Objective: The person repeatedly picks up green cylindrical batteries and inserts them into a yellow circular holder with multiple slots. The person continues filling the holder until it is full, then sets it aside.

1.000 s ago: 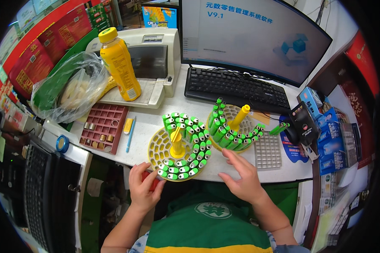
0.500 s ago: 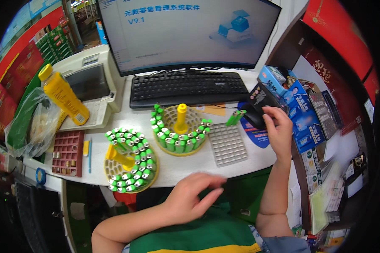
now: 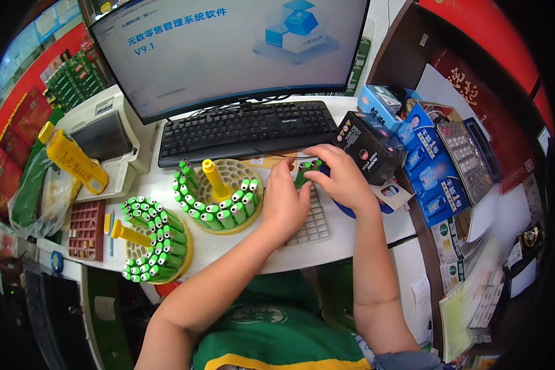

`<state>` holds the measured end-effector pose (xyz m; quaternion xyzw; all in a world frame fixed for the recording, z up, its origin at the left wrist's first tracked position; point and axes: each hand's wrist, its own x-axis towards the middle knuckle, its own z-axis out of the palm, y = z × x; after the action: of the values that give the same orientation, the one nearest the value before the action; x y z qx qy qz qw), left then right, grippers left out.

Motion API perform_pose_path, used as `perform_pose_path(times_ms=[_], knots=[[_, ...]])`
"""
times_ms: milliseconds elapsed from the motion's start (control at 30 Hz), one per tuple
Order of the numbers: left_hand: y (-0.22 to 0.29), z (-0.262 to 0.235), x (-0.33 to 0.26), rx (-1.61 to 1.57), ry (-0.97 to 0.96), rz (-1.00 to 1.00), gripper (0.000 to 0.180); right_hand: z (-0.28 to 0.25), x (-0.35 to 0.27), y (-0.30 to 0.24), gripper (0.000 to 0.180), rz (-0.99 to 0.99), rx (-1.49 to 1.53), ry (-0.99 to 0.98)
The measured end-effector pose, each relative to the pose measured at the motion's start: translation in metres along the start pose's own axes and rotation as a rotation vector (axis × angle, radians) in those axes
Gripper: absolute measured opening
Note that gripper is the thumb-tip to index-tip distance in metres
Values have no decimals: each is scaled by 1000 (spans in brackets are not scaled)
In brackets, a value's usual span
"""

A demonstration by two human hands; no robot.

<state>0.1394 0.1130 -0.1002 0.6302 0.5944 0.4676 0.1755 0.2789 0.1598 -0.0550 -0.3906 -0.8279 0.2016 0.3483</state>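
Observation:
A few green lighters stand upright at the far end of a grey gridded tray. My right hand pinches at them from the right, thumb against their side; its other fingertips are partly hidden. From the left comes my left hand, thumb and fingers apart beside the lighters, with nothing seen in it. Just left of that hand is a round yellow holder with a centre handle, its outer holes filled with green lighters. A second such holder, nearer to me, carries more lighters.
A black keyboard lies behind the holders, below a large monitor. Right of my hands are a black box, blue boxes and a calculator. At left stand a yellow bottle, a printer and a red compartment tray.
My right hand has left the black mouse and come to the lighters in the tray. My left hand has risen from the desk's front edge to their other side. The view has shifted.

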Motion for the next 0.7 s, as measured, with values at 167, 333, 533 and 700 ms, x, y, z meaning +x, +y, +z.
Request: perform_pose_path(times_ms=[167, 333, 533, 700], knots=[[-9, 6, 13, -49, -30, -22, 25, 6, 10, 3, 18, -31, 26, -40], [1, 1, 7, -103, 18, 101, 21, 0, 5, -14, 16, -111, 104, 137], [45, -61, -27, -260, -144, 253, 21, -33, -27, -79, 18, -135, 176, 146], [59, -129, -74, -244, -310, 241, 21, -36, -51, -139, 23, -219, 187, -14]])
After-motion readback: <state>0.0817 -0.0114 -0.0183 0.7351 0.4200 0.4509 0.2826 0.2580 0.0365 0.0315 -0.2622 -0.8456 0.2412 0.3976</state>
